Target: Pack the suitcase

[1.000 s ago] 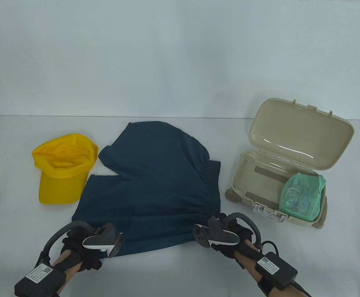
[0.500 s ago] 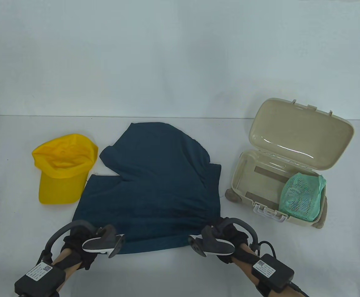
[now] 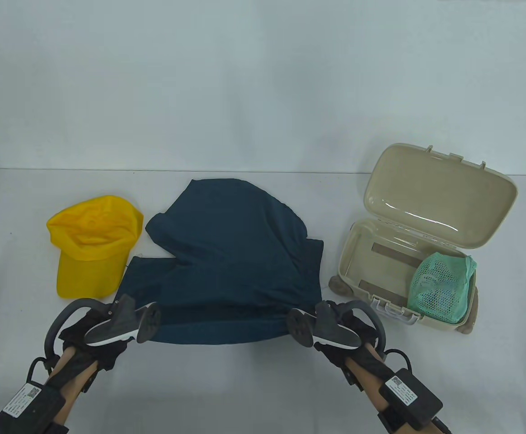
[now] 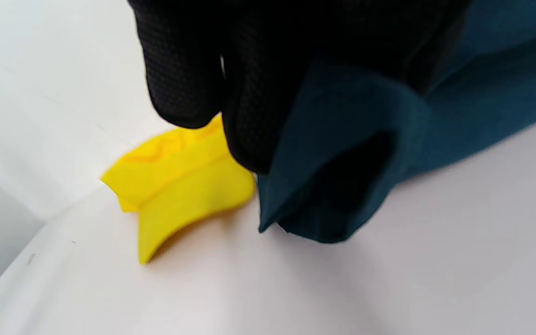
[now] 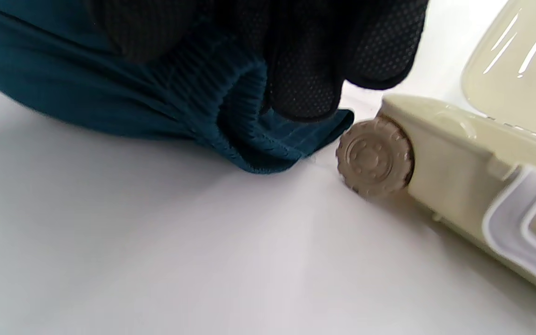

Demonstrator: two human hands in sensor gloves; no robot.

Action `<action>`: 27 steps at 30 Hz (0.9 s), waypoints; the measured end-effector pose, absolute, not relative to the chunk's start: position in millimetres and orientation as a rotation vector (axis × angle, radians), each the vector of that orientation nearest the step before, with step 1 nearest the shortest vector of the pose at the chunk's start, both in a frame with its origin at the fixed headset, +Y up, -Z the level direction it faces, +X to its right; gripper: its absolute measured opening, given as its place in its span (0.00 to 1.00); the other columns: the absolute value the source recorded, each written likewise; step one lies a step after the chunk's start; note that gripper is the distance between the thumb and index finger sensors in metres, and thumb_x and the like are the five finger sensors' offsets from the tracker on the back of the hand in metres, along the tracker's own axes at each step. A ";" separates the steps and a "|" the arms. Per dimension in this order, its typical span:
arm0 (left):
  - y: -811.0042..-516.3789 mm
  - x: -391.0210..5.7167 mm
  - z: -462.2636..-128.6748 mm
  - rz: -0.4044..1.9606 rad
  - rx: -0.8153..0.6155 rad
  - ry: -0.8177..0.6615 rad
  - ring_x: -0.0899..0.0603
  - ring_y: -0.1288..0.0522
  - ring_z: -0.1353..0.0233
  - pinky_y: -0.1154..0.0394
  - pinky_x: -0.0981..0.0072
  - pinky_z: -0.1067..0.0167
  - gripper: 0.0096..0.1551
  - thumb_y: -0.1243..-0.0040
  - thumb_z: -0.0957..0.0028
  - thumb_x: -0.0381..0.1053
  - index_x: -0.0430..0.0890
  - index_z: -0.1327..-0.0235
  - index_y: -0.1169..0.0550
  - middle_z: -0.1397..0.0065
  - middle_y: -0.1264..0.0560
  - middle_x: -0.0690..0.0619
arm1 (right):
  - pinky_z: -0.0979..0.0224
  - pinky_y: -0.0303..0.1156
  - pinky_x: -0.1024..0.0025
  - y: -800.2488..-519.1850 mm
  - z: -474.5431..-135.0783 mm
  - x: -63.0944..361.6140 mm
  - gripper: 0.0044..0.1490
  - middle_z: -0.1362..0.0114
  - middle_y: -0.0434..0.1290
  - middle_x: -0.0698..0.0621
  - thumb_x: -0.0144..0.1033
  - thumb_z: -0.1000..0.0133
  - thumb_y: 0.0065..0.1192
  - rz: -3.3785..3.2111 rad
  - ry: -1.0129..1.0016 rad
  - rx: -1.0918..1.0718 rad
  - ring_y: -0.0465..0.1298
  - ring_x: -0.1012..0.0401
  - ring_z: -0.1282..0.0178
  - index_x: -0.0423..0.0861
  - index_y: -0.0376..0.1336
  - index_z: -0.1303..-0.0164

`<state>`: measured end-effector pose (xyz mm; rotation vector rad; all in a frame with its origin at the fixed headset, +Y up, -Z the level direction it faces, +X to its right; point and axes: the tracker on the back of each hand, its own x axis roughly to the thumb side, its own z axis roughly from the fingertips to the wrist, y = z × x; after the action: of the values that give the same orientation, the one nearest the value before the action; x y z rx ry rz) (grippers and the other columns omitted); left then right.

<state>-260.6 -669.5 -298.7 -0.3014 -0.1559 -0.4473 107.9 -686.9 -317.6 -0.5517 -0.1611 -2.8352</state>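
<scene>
Beside the open beige plastic suitcase (image 3: 425, 235), dark teal fabric garment (image 3: 227, 257) lies on the table. Left hand (image 3: 92, 333) and right hand (image 3: 351, 330) each pinch a near corner, lifted. Yellow cap (image 3: 92, 246) beyond garment, far from suitcase.

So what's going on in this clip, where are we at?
A person is packing a small beige plastic suitcase, which lies open at the table's right. Both gloved hands grip the near edge of a dark teal fabric garment: the left hand at its left corner, the right hand at its ribbed right corner. A green mesh pouch already lies in the suitcase. A yellow fabric cap waits on the table, left of the garment.
</scene>
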 end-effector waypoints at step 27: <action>-544.1 -223.5 -416.5 -0.522 0.043 0.065 0.54 0.16 0.36 0.27 0.47 0.27 0.22 0.38 0.53 0.54 0.64 0.43 0.24 0.37 0.20 0.66 | 0.41 0.81 0.61 -622.9 -381.7 137.6 0.30 0.45 0.83 0.57 0.52 0.46 0.60 -3.210 -0.650 -0.307 0.85 0.60 0.47 0.50 0.69 0.37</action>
<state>-223.5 -544.1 -416.5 0.0433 0.0655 -0.5217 137.6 -622.9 -381.7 -0.3075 -0.6505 -3.2104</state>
